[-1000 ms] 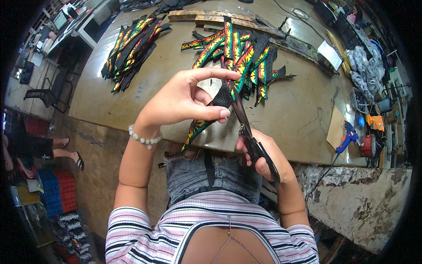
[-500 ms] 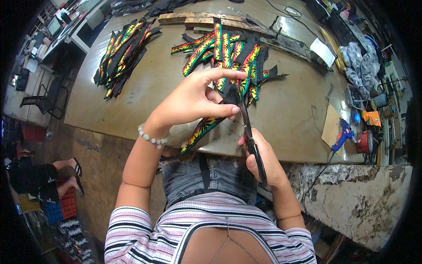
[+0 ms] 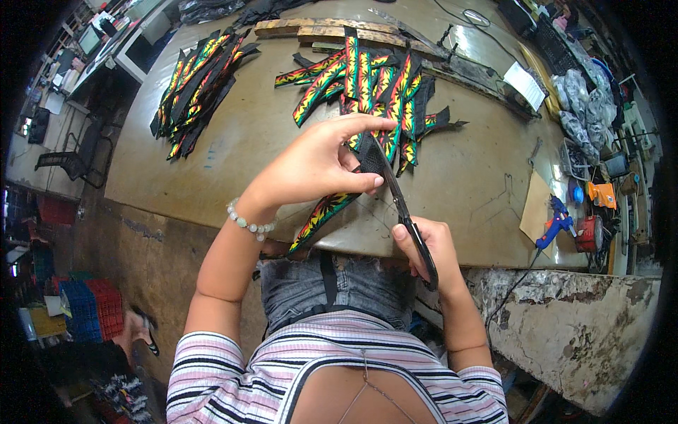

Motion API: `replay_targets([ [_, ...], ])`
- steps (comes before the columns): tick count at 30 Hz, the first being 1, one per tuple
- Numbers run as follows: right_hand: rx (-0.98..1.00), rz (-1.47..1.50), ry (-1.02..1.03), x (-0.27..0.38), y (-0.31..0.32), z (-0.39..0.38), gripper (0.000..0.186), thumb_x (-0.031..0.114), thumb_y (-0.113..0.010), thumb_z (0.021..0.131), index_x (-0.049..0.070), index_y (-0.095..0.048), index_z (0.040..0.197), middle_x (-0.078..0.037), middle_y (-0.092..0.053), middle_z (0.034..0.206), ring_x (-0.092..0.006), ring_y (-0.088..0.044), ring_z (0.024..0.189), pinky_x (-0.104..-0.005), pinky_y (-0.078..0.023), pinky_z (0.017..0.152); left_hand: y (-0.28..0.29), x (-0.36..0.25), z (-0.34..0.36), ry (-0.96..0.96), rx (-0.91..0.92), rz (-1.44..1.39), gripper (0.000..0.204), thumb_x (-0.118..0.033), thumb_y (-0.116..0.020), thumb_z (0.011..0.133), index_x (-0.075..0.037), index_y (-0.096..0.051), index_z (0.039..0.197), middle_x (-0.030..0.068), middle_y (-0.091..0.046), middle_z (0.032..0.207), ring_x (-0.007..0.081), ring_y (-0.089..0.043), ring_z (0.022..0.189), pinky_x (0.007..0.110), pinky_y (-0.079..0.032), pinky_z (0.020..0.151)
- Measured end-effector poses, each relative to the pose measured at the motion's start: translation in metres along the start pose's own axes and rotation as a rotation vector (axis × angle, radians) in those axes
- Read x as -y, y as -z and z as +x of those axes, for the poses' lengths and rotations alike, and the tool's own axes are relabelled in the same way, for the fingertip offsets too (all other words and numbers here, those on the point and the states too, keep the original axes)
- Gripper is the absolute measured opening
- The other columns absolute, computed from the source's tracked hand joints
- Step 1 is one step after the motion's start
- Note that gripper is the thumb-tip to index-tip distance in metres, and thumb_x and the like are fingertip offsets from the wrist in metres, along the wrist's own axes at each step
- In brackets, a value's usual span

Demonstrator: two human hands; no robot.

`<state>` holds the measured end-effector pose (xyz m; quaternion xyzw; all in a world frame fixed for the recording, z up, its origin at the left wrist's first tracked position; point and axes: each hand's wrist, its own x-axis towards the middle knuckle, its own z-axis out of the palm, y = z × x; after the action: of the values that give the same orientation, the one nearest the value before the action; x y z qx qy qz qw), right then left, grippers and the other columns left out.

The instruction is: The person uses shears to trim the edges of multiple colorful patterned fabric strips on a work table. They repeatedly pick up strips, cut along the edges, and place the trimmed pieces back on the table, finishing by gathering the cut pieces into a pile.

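My left hand (image 3: 314, 159) is closed on a strap (image 3: 321, 220) with a black, red, yellow and green leaf pattern. The strap's black end lies between the curved fingers and thumb, and its patterned tail slants down toward the table's near edge. In my right hand (image 3: 436, 249) is a pair of black-handled scissors (image 3: 398, 201), thumb and fingers around the handles. Their blades point up and away, against the black end beside my left fingers; whether they cut into it I cannot tell. Beyond my hands lies a loose pile of similar straps (image 3: 351, 71).
A second strap bundle (image 3: 201, 85) lies at the far left of the table (image 3: 258, 116). Wooden bars (image 3: 339, 34) and a metal bar (image 3: 487, 83) run across the back. At right are a blue glue gun (image 3: 555, 220), brown card (image 3: 535, 205) and red roll (image 3: 588, 234). A person's foot (image 3: 150, 332) is at lower left.
My right hand has drawn slightly down and right, and the scissors now lean more to the left. My left hand has barely moved. The other person's feet have shifted lower.
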<state>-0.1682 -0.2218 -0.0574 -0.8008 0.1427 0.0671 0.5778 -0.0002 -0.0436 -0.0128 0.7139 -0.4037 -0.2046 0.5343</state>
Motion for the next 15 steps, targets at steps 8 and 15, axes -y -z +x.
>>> replay_targets([
  [8, -0.107, 0.320, 0.234, -0.034, -0.008, 0.002, 0.047, 0.048, -0.070, 0.087, 0.002, -0.061, 0.080, 0.002, -0.051, 0.066, -0.0068, -0.049, 0.060, -0.0259, -0.039, 0.052, 0.001, 0.013, 0.023, 0.103, -0.014, -0.087, 0.069, -0.004, -0.077, 0.077, -0.008, -0.049, 0.140, 0.0073, -0.048, 0.141, -0.0004, -0.054, 0.066, 0.017, -0.044, 0.053],
  [15, -0.096, 0.572, 0.146, -0.011, -0.063, 0.013, 0.036, 0.016, -0.083, 0.075, 0.001, -0.061, 0.099, -0.005, -0.065, 0.087, -0.0107, -0.060, 0.079, -0.0279, -0.050, 0.072, -0.026, -0.003, -0.004, -0.137, -0.203, 0.064, 0.067, 0.000, -0.073, 0.077, -0.011, -0.050, 0.139, 0.0129, -0.031, 0.156, 0.0019, -0.058, 0.074, 0.020, -0.049, 0.054],
])
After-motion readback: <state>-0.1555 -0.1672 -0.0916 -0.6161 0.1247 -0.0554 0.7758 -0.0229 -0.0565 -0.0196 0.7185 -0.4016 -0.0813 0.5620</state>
